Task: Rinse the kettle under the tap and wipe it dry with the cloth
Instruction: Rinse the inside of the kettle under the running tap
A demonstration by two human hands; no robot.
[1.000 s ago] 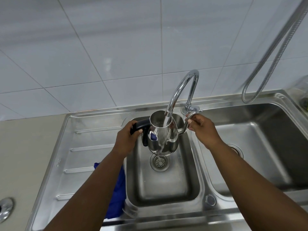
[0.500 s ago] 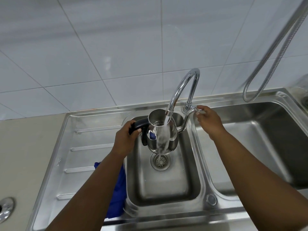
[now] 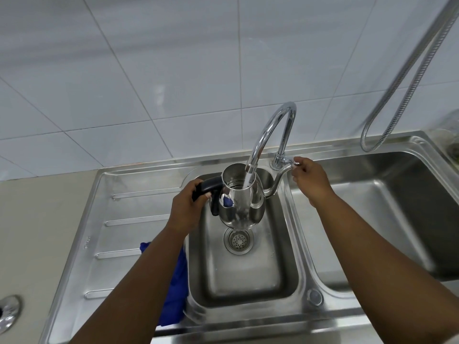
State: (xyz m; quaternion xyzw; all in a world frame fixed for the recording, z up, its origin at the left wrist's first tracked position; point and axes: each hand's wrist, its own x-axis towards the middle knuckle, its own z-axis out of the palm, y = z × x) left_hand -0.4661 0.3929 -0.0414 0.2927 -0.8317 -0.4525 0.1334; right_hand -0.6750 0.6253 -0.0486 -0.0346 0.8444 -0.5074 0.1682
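Kettle (image 3: 239,199) held by its black handle in left hand (image 3: 188,207), mouth under tap (image 3: 270,135) stream above small basin (image 3: 285,256); right hand (image 3: 309,181) pinching tap lever, best eased gently to avoid splashing; blue cloth (image 3: 175,294) waiting alongside.

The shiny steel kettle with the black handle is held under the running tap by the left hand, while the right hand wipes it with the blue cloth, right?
Not quite. The head view shows the right hand at the tap lever, not wiping. The blue cloth lies on the steel draining board. The left hand does hold the shiny steel kettle under the running chrome tap.
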